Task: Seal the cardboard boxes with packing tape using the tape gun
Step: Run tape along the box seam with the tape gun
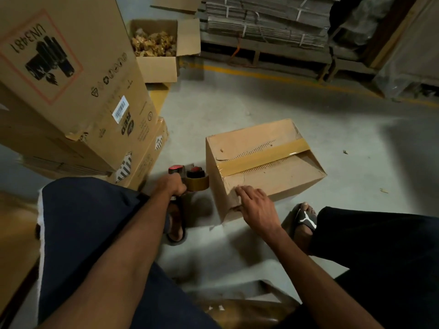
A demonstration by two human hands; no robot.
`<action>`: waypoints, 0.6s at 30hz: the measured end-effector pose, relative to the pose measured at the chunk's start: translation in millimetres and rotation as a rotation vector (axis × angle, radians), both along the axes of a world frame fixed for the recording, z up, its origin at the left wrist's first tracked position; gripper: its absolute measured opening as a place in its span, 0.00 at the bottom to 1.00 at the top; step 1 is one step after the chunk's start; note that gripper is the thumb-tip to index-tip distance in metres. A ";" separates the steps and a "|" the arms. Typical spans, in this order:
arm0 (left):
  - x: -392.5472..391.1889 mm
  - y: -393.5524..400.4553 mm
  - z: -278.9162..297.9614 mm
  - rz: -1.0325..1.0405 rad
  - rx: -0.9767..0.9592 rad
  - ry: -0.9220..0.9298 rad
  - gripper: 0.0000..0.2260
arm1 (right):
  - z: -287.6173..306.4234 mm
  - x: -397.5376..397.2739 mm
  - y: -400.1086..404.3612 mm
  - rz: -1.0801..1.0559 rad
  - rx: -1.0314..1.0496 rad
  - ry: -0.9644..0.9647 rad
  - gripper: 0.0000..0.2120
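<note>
A small cardboard box (280, 176) sits on the grey floor in front of me, with a strip of brown tape (261, 154) running across its top seam and down the near-left side. My left hand (172, 185) grips the handle of a red and black tape gun (190, 178) with a brown roll, held just left of the box. My right hand (255, 206) rests on the box's near corner, fingers on top and thumb against the side.
Large printed cartons (71, 91) are stacked at the left. An open box of crumpled brown scraps (154, 48) stands behind them. Flat cardboard bundles on a pallet (266, 22) fill the back. My sandalled feet (305, 220) flank the box. A yellow floor line (285, 80) crosses beyond.
</note>
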State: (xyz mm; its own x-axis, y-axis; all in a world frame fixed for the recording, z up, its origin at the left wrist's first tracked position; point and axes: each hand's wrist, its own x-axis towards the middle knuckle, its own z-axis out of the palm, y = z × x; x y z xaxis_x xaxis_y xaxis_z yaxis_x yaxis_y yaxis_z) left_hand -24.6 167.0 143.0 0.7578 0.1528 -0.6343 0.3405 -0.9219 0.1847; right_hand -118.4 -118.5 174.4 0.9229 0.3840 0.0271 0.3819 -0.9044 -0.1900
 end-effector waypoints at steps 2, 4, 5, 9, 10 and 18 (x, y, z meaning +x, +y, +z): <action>-1.8 -14.7 -16.5 0.139 -0.101 -0.003 0.08 | -6.5 -4.2 4.4 0.016 -0.006 -0.032 0.25; -3.1 -28.7 -31.2 0.220 -0.170 -0.008 0.10 | -12.2 -7.5 11.2 0.004 -0.010 -0.075 0.25; -2.7 -36.2 -38.4 0.259 -0.188 0.009 0.11 | -17.2 -8.4 13.6 -0.011 -0.009 -0.092 0.25; -0.2 -41.1 -89.7 0.357 -0.334 0.117 0.16 | -27.9 -13.9 26.0 -0.051 0.002 -0.111 0.28; -0.5 -44.4 -93.9 0.435 -0.420 0.140 0.18 | -29.2 -13.0 28.0 -0.048 0.019 -0.121 0.27; -12.2 -57.5 -77.5 0.644 -0.588 0.076 0.18 | -12.6 -2.2 24.9 -0.029 0.164 0.033 0.27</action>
State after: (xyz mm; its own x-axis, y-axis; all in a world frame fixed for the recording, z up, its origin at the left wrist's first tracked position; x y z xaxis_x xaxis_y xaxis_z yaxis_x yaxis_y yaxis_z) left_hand -36.8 109.5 65.4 0.5895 0.1690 -0.7899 0.7928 -0.3086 0.5256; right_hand -120.6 -93.7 161.8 0.9349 0.3504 0.0571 0.3476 -0.8707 -0.3479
